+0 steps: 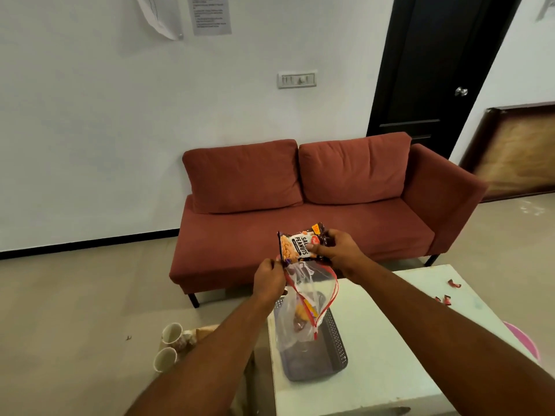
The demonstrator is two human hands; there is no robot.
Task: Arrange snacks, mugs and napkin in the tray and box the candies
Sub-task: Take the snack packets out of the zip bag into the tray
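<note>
- Head view: the right hand point(336, 253) pinches a salted-peanuts packet point(300, 246), held above the clear zip bag point(300, 307).
- The left hand point(268, 279) grips the bag's rim.
- The grey tray point(333, 352) sits directly below on the worktop point(390, 340), nearer the right hand.
</note>
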